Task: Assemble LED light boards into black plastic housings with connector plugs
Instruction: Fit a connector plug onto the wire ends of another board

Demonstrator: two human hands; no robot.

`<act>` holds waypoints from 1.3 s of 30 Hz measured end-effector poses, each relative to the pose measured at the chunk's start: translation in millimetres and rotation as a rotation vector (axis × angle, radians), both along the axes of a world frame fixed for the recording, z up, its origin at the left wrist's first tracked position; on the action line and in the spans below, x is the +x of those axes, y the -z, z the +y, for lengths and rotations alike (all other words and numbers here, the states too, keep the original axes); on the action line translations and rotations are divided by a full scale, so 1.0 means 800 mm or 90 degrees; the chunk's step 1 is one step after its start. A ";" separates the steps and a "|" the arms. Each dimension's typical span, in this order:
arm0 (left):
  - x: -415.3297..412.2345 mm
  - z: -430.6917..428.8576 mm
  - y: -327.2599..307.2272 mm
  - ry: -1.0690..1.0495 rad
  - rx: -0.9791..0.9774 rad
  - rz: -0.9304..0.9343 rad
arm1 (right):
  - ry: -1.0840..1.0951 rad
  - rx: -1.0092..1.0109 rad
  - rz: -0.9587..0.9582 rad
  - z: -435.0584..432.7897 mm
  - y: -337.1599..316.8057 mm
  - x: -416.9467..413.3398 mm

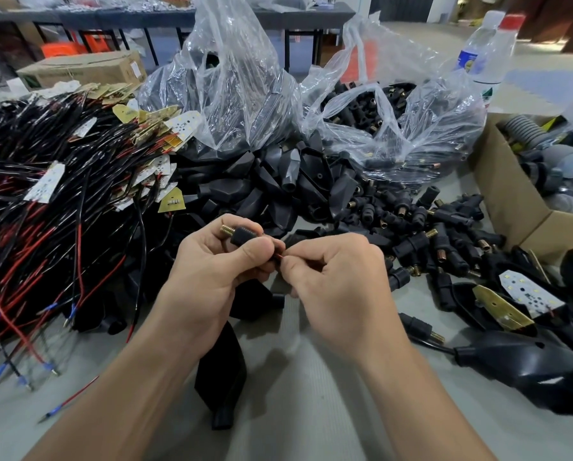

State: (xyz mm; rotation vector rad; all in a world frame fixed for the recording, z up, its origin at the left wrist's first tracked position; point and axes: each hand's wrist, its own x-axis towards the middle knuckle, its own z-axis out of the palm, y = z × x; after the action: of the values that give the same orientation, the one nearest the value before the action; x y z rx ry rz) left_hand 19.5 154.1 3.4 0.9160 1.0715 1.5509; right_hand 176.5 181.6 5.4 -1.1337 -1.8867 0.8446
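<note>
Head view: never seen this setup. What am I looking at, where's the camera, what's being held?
No machine: a person's two bare hands, filmed by one head-worn camera looking down at a table. The left hand holds a black connector plug with a brass threaded tip; the right hand pinches a thin red wire at the plug's other end. On the table: a wire pile with LED boards at left, black housings in the middle, loose plugs to the right, clear bags behind, a cardboard box far right.
</note>
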 end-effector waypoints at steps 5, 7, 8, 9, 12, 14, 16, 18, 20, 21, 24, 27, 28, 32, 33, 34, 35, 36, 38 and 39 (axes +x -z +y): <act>-0.004 0.001 0.000 0.021 0.008 0.010 | -0.005 -0.002 0.009 -0.002 -0.001 0.001; -0.003 0.001 0.002 0.026 0.013 0.018 | 0.001 -0.003 0.027 -0.003 0.001 -0.001; -0.003 0.001 0.002 0.026 0.015 0.018 | 0.005 -0.001 0.033 -0.003 0.001 -0.002; -0.002 0.001 0.003 0.024 0.017 0.017 | 0.010 0.004 0.036 -0.003 0.003 -0.004; -0.001 0.002 0.007 0.014 0.023 0.027 | 0.022 0.012 0.051 -0.003 0.007 -0.008; 0.000 0.002 0.009 0.005 0.031 0.047 | 0.024 0.013 0.068 -0.003 0.011 -0.009; -0.001 0.001 0.009 0.000 0.037 0.067 | 0.027 0.019 0.077 -0.006 0.014 -0.012; -0.002 0.002 0.008 0.009 0.035 0.059 | 0.036 0.030 0.081 -0.009 0.016 -0.014; -0.003 0.004 0.006 0.012 0.025 0.042 | 0.047 0.036 0.066 -0.008 0.015 -0.015; -0.003 0.005 0.006 0.004 0.016 0.041 | 0.052 0.035 0.052 -0.007 0.013 -0.015; -0.004 0.007 0.007 -0.054 -0.018 0.072 | 0.074 0.023 0.051 -0.005 0.010 -0.014; -0.003 0.005 0.008 -0.119 -0.054 0.129 | 0.070 0.001 0.084 -0.011 0.010 -0.016; -0.002 0.005 0.008 -0.130 -0.056 0.142 | 0.063 -0.003 0.083 -0.012 0.010 -0.017; 0.002 0.007 0.012 -0.173 -0.079 0.150 | 0.050 0.058 0.040 -0.013 0.010 -0.016; 0.003 0.007 0.012 -0.175 -0.084 0.139 | 0.050 0.074 0.026 -0.013 0.010 -0.017; 0.004 0.006 0.012 -0.167 -0.083 0.126 | 0.054 0.080 0.022 -0.013 0.011 -0.018; 0.005 0.006 0.012 -0.156 -0.078 0.110 | 0.060 0.076 0.031 -0.012 0.012 -0.019; 0.006 0.005 0.012 -0.146 -0.068 0.096 | 0.066 0.061 0.050 -0.011 0.012 -0.019; 0.008 0.005 0.010 -0.127 -0.048 0.071 | 0.071 0.015 0.090 -0.008 0.012 -0.019; 0.010 0.004 0.010 -0.116 -0.043 0.064 | 0.071 -0.003 0.098 -0.007 0.012 -0.019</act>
State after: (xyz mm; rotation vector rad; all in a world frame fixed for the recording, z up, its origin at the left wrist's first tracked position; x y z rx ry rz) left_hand 27.2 157.2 -4.5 0.8772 1.3022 1.6199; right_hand 161.5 175.8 -3.8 -1.1330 -1.6802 0.8495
